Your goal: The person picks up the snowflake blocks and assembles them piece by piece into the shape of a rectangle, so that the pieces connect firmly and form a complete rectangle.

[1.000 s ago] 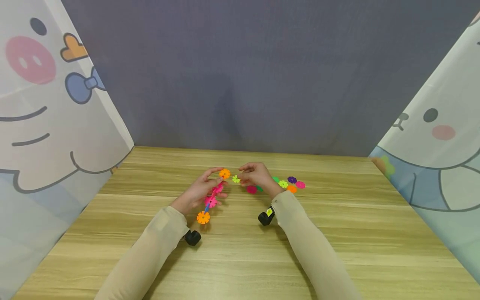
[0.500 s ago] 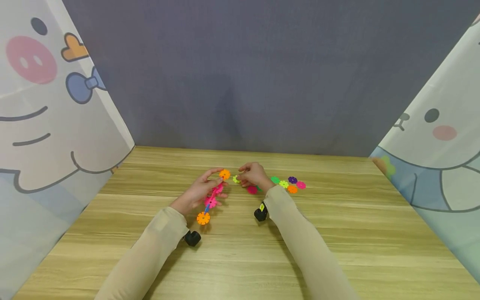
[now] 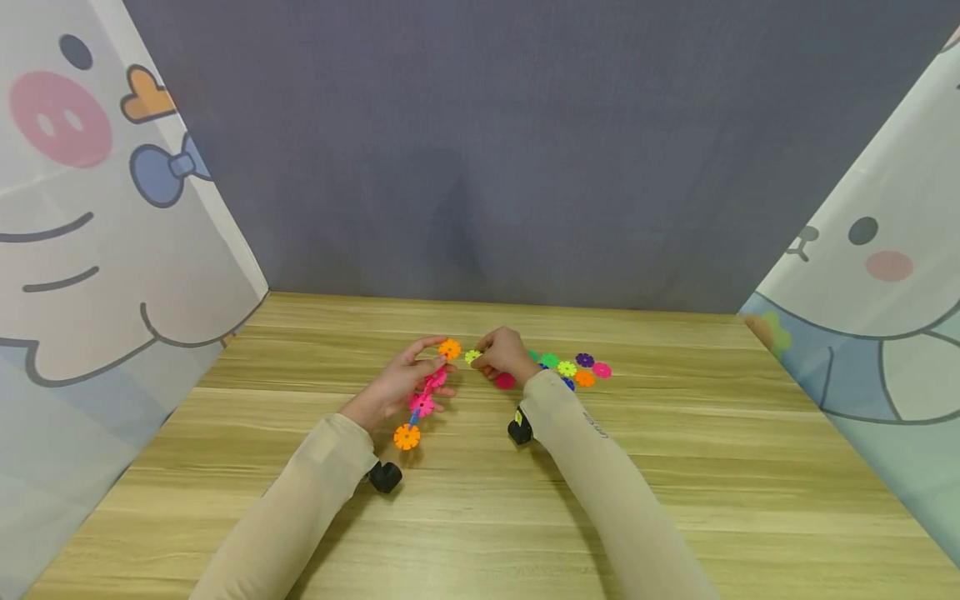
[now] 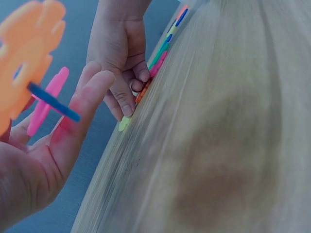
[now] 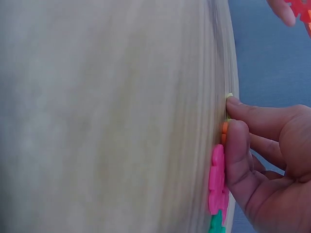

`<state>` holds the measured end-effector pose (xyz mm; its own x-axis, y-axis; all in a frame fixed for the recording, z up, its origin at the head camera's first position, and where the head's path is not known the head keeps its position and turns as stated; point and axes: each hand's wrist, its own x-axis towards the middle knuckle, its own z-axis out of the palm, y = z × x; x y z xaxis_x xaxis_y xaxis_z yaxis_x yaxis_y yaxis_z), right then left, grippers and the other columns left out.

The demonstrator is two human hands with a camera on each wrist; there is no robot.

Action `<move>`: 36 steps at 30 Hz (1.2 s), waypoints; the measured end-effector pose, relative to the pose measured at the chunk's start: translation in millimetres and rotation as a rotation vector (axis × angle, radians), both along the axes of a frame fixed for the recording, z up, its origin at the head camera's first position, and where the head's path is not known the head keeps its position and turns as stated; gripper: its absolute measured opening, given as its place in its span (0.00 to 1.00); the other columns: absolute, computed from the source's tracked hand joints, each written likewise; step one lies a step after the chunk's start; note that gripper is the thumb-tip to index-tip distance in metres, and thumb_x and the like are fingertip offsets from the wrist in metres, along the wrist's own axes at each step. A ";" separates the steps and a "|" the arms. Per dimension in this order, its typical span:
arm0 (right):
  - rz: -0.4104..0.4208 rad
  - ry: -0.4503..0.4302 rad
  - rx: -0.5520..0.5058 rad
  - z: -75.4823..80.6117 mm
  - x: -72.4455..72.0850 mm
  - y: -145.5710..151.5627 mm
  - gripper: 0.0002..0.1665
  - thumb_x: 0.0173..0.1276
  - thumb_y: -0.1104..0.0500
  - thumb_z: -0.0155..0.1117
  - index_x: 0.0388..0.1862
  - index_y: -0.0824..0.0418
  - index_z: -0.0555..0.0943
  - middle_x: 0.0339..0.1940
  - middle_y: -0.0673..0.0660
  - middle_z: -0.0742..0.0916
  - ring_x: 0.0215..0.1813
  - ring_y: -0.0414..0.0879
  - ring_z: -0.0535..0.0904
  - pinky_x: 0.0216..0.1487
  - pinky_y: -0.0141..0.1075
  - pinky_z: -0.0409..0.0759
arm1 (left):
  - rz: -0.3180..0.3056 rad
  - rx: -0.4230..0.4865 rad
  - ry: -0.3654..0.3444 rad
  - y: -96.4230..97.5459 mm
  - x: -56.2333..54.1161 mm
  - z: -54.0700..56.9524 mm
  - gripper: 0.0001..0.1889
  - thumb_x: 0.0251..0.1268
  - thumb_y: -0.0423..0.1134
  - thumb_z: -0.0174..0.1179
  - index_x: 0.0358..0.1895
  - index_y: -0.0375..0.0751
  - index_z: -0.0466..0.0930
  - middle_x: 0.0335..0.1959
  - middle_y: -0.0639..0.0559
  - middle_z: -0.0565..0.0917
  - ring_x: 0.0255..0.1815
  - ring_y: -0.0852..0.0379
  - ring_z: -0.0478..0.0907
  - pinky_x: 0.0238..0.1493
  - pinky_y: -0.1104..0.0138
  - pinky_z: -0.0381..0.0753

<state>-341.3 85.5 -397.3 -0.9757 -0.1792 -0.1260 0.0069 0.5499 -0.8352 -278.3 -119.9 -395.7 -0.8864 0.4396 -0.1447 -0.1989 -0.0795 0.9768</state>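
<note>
My left hand (image 3: 393, 385) holds a chain of interlocking snowflake discs above the table. An orange disc (image 3: 450, 349) tops it, with pink discs (image 3: 422, 405) along the middle, a blue one seen edge-on (image 4: 52, 101) and another orange disc (image 3: 407, 437) at the lower end. On the tabletop, my right hand (image 3: 507, 354) pinches a yellow-green disc (image 3: 472, 357) between thumb and fingers. The disc lies flat there, apart from the chain. Close beside the right fingers are a pink disc (image 5: 217, 179) and an orange one (image 5: 224, 132).
Loose discs lie right of the right hand: green (image 3: 550, 360), yellow-green (image 3: 567, 368), purple (image 3: 585, 360), orange (image 3: 585, 378), pink (image 3: 602, 371) and blue (image 3: 568, 383). The wooden table (image 3: 712, 433) meets a grey partition (image 3: 480, 167) behind, with cartoon-printed cloths (image 3: 112, 275) at the sides.
The right wrist and forearm have shifted left, uncovering blue and green discs beside them. Right fingers stay at the yellow-green disc. The left hand and its chain hardly move.
</note>
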 end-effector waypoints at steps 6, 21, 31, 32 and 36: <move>0.017 0.033 -0.025 -0.3 1.5 0.8 0.17 0.54 0.75 0.73 0.43 0.73 0.82 0.22 0.58 0.83 0.16 0.42 0.78 0.22 0.35 0.83 | 0.001 0.012 -0.008 0.7 0.0 0.7 0.26 0.82 0.38 0.44 0.78 0.48 0.52 0.65 0.25 0.68 0.34 0.52 0.86 0.33 0.52 0.87; 0.025 0.104 -0.258 2.2 15.0 12.5 0.08 0.61 0.79 0.65 0.40 0.76 0.82 0.29 0.65 0.86 0.26 0.51 0.86 0.28 0.40 0.86 | 0.031 0.071 -0.020 9.3 -0.7 -4.4 0.24 0.83 0.37 0.43 0.75 0.45 0.48 0.62 0.25 0.70 0.35 0.49 0.87 0.36 0.49 0.86; 0.037 0.261 -0.317 9.3 30.4 18.1 0.04 0.64 0.76 0.66 0.38 0.74 0.82 0.31 0.66 0.87 0.30 0.53 0.87 0.34 0.42 0.87 | 0.041 0.076 -0.047 13.3 -0.2 -2.5 0.23 0.83 0.36 0.42 0.72 0.46 0.47 0.61 0.24 0.71 0.35 0.51 0.87 0.37 0.52 0.87; 0.043 0.270 -0.315 9.6 32.0 18.2 0.03 0.64 0.76 0.66 0.37 0.74 0.82 0.31 0.66 0.87 0.31 0.53 0.87 0.35 0.42 0.87 | 0.040 0.080 -0.051 13.7 -0.1 -2.7 0.23 0.82 0.36 0.42 0.72 0.46 0.47 0.61 0.24 0.71 0.35 0.50 0.87 0.37 0.52 0.87; 0.058 0.312 -0.311 10.4 37.2 17.8 0.02 0.65 0.75 0.66 0.37 0.74 0.82 0.32 0.66 0.88 0.32 0.54 0.87 0.35 0.40 0.87 | 0.040 0.083 -0.059 15.7 0.1 -3.3 0.23 0.82 0.35 0.43 0.72 0.45 0.47 0.60 0.24 0.71 0.35 0.50 0.87 0.37 0.52 0.87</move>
<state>-304.1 103.3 -386.8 -0.9457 -0.2176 0.2413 -0.2951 0.2645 -0.9181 -278.2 -104.3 -399.1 -0.8946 0.4163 -0.1623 -0.2514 -0.1686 0.9531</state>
